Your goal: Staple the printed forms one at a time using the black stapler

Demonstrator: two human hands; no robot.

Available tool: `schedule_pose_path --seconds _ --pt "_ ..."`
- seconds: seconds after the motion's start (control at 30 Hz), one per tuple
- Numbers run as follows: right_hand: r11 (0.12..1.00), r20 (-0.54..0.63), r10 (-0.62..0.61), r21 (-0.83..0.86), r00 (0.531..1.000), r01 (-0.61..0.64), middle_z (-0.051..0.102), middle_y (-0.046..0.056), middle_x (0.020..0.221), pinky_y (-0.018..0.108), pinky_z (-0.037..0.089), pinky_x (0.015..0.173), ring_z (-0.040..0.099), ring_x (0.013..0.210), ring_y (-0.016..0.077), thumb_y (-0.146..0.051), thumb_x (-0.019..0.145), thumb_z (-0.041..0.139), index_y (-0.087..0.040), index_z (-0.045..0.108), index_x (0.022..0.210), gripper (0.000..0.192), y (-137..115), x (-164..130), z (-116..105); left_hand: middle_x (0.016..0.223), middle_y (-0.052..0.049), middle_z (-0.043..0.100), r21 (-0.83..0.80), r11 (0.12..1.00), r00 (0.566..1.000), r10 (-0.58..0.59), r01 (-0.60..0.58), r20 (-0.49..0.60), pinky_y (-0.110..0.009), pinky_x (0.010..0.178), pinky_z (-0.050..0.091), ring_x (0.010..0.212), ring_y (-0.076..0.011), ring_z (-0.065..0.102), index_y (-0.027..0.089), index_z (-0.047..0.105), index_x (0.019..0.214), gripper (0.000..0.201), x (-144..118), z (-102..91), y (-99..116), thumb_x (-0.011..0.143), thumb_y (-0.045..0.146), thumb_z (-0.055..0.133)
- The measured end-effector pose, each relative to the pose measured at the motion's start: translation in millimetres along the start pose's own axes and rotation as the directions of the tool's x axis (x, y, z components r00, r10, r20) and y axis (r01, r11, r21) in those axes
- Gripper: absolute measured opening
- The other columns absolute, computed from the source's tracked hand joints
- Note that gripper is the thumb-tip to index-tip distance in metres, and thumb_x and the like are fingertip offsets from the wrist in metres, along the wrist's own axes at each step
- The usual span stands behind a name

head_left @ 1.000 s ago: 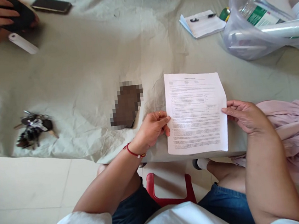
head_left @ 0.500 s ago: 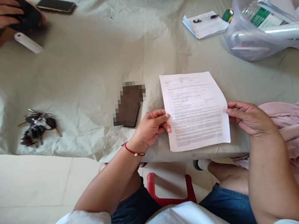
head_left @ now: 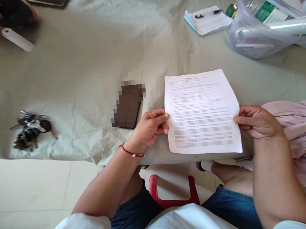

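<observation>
At lower centre of the frame, printed sheet [head_left: 202,113] pinched by my left grip [head_left: 149,129] and right grip [head_left: 257,121], both edges.

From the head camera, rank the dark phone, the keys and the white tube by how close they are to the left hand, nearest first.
1. Dark phone: just beyond the left hand, on its left.
2. Keys: far left, near the table edge.
3. White tube: top-left corner, by another person's hand.

Bright, soft daylight, prob. from far right. Glare washes out the printed sheet [head_left: 202,113], text unreadable. Soft shadows under the tablecloth [head_left: 82,63] creases & near edge. A pixelated patch covers the phone [head_left: 128,104]. Wide-angle bending at edges; far-left corner slightly blurred.
</observation>
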State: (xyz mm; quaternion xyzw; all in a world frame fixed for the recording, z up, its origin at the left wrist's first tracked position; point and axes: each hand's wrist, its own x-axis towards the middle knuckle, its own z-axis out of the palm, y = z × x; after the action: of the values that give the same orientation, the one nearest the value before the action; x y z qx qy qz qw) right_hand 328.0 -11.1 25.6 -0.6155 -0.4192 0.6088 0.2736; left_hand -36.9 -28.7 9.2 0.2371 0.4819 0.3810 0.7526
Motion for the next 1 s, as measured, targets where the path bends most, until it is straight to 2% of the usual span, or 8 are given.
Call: schedule_pose_path --seconds 0.13,0.27,0.37,0.6,0.77,1.0 --pt "0.995 0.005 0.025 -0.094 1.0 -0.025 0.069 0.0 0.073 0.026 0.03 0.048 0.043 0.055 0.0086 -0.06 0.057 0.108 -0.025 0.083 0.085 0.051 1.6 0.9 -0.7 0.054 0.0 0.063 0.03 0.999 0.999 0.022 -0.021 -0.039 -0.017 0.042 0.023 0.045 -0.0076 0.054 0.014 0.072 0.082 0.022 2.1 -2.4 -1.1 0.078 0.022 0.092" --pt "0.977 0.13 0.077 -0.206 0.988 -0.049 0.059 -0.002 0.065 0.027 0.035 0.053 0.044 0.058 0.0097 -0.067 0.068 0.102 -0.022 0.084 0.084 0.052 7.5 3.2 -3.5 0.05 -0.001 0.062 0.064 0.997 0.995 0.058 -0.053 -0.081 -0.017 0.042 0.021 0.045 -0.0078 0.052 0.015 0.071 0.081 0.02 2.4 -3.8 -1.0 0.08 0.023 0.09" --pt "0.955 0.187 0.11 -0.293 0.976 -0.052 0.061 0.0 0.067 0.028 0.035 0.057 0.045 0.06 0.0106 -0.072 0.074 0.097 -0.021 0.085 0.085 0.053 10.6 3.3 -4.5 0.05 -0.002 0.063 0.071 0.996 0.993 0.064 -0.057 -0.1 -0.017 0.043 0.022 0.044 -0.0077 0.051 0.014 0.071 0.081 0.017 1.5 -2.0 0.8 0.083 0.022 0.087" --pt "0.912 0.175 0.135 -0.406 0.975 -0.054 0.052 -0.002 0.055 0.029 0.033 0.058 0.041 0.057 0.0114 -0.079 0.075 0.092 -0.021 0.068 0.061 0.064 5.9 -0.9 -2.9 0.05 -0.001 0.062 0.038 0.996 0.983 0.082 -0.077 -0.166 -0.016 0.042 0.022 0.045 -0.0075 0.053 0.013 0.071 0.079 0.012 2.3 2.1 3.5 0.087 0.014 0.081" --pt "0.892 0.141 0.129 -0.449 0.982 -0.053 0.051 -0.002 0.056 0.029 0.028 0.057 0.038 0.056 0.0112 -0.082 0.07 0.092 -0.022 0.074 0.065 0.063 3.2 -1.1 -0.2 0.052 -0.002 0.063 0.041 0.996 0.981 0.08 -0.074 -0.175 -0.015 0.044 0.026 0.046 -0.0076 0.055 0.013 0.072 0.08 0.011 2.7 1.9 2.6 0.088 0.013 0.079" --pt "0.878 0.134 0.119 -0.478 0.984 -0.041 0.049 -0.002 0.055 0.03 0.024 0.056 0.035 0.057 0.0111 -0.079 0.069 0.094 -0.022 0.072 0.062 0.062 2.8 -0.7 0.7 0.054 -0.001 0.063 0.061 0.993 0.981 0.108 -0.1 -0.16 -0.017 0.045 0.026 0.048 -0.0081 0.055 0.013 0.073 0.08 0.013 3.2 1.9 0.6 0.085 0.018 0.084"
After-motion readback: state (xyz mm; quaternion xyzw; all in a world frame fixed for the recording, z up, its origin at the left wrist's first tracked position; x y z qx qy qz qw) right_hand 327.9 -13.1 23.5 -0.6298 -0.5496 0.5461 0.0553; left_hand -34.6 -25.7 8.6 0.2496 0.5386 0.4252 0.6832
